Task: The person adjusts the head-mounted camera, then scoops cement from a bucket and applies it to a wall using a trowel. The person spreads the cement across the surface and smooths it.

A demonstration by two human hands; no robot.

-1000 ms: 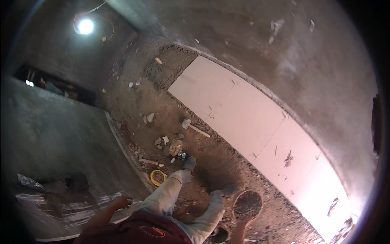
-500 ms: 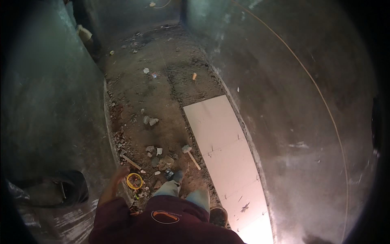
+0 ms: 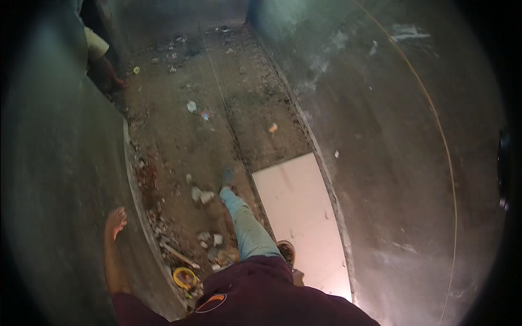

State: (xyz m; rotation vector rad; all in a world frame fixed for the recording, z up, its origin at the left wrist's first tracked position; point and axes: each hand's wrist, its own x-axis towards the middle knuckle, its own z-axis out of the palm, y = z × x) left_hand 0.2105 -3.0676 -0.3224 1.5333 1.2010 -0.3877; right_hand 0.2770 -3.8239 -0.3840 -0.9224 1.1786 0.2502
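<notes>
Left hand (image 3: 116, 220), well left of white tiles (image 3: 296, 204), loosely open, empty. Right hand (image 3: 298, 277) grips pan (image 3: 286, 251) near tiles, fingers hidden; jolting stride could spill it.

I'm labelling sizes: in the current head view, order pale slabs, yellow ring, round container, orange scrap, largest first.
1. Pale slabs
2. Yellow ring and round container: look too alike to rank
3. Orange scrap

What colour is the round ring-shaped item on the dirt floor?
Yellow: the round ring-shaped item shows best in the head view.
</notes>
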